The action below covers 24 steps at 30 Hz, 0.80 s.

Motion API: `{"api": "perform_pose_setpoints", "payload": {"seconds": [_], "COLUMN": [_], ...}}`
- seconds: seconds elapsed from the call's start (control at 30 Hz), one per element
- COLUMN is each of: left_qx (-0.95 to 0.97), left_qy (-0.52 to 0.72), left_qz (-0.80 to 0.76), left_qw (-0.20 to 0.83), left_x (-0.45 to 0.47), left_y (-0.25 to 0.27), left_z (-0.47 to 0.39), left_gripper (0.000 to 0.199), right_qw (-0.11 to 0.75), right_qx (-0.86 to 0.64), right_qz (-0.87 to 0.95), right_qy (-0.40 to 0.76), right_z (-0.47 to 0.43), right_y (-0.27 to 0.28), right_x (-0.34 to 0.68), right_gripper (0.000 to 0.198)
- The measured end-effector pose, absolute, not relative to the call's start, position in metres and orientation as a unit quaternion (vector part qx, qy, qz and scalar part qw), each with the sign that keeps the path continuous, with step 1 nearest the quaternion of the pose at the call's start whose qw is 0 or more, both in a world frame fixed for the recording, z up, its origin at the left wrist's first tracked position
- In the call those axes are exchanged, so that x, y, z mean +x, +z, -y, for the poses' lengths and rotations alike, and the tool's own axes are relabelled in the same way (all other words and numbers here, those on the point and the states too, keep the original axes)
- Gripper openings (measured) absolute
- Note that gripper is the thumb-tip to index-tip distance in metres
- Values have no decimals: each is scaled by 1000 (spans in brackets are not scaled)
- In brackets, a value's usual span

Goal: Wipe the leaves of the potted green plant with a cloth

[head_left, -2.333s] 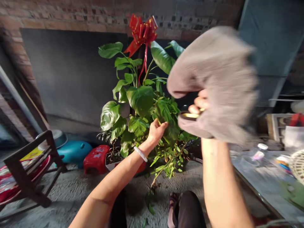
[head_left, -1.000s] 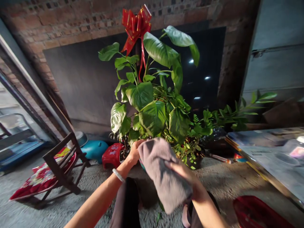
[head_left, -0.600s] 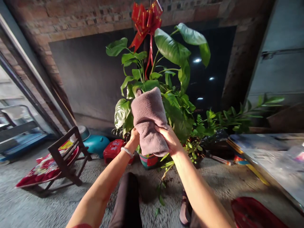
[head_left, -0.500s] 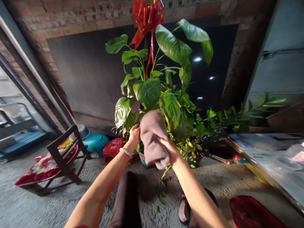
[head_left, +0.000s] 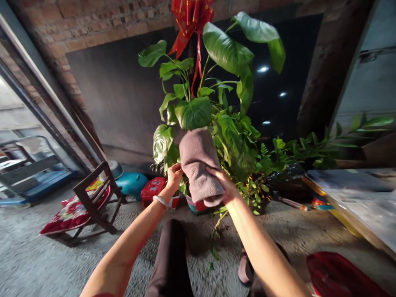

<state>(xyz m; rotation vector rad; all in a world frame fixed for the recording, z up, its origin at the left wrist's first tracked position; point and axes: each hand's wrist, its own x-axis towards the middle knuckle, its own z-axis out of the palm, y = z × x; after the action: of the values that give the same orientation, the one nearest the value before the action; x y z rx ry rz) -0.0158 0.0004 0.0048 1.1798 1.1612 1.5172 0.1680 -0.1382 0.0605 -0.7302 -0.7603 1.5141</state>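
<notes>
A folded greyish-pink cloth point(head_left: 200, 159) is in my right hand point(head_left: 225, 185), the thumb lying over its front and the other fingers hidden behind it. My left hand point(head_left: 175, 176), with a pale bangle at the wrist, is closed at the cloth's left edge; what its fingers pinch is hidden. Both hands are in front of a tall potted plant point(head_left: 194, 112) with broad glossy leaves. The cloth covers part of its lower foliage. Below the cloth, a green and red pot point(head_left: 195, 206) shows in part.
To the left stand a small wooden chair point(head_left: 94, 198) with a red cushion, a teal rounded object point(head_left: 131, 183) and a red stool point(head_left: 151, 189). At right is a low table point(head_left: 359, 198). A red bow point(head_left: 192, 18) hangs above the leaves. Dark red fabric point(head_left: 337, 274) lies lower right.
The cloth and my right hand have moved slightly up, and the cloth's top is tilted differently. My left hand stays beside it. The view has shifted a little.
</notes>
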Motion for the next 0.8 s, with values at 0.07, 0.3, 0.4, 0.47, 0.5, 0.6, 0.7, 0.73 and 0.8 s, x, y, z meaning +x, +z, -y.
{"api": "perform_pose_setpoints", "payload": {"seconds": [0.07,0.3,0.4,0.47,0.5,0.6,0.7,0.73,0.8], "left_qx": [475,474,456,438,425,383,363,355,341], "left_qy": [606,525,435,429,438,465,476,486,506], "left_qz": [-492,-485,-362,-296,-287,-307,-343,-368,-420], "left_qw": [406,514,687,732,738,737,724,709,672], "left_x": [-22,-32,-8,7,13,18,14,12,6], "left_y": [1,-69,-94,-95,-92,-76,-65,-63,-59], "left_z": [6,95,151,179,188,203,205,203,198], "left_gripper": [18,49,72,74,73,74,69,65,56], "right_qw": [582,550,590,622,630,637,631,622,597], "right_qx": [-354,-451,-456,-491,-509,-540,-545,-542,-513], "right_qz": [274,188,214,262,285,349,403,413,424], "right_qy": [678,678,631,551,514,426,376,386,448], "right_z": [152,249,245,232,226,215,216,216,216], "right_y": [10,-93,-76,-66,-65,-70,-78,-78,-77], "right_x": [167,193,193,183,176,154,144,145,152], "right_gripper": [22,38,52,56,55,52,49,47,43]}}
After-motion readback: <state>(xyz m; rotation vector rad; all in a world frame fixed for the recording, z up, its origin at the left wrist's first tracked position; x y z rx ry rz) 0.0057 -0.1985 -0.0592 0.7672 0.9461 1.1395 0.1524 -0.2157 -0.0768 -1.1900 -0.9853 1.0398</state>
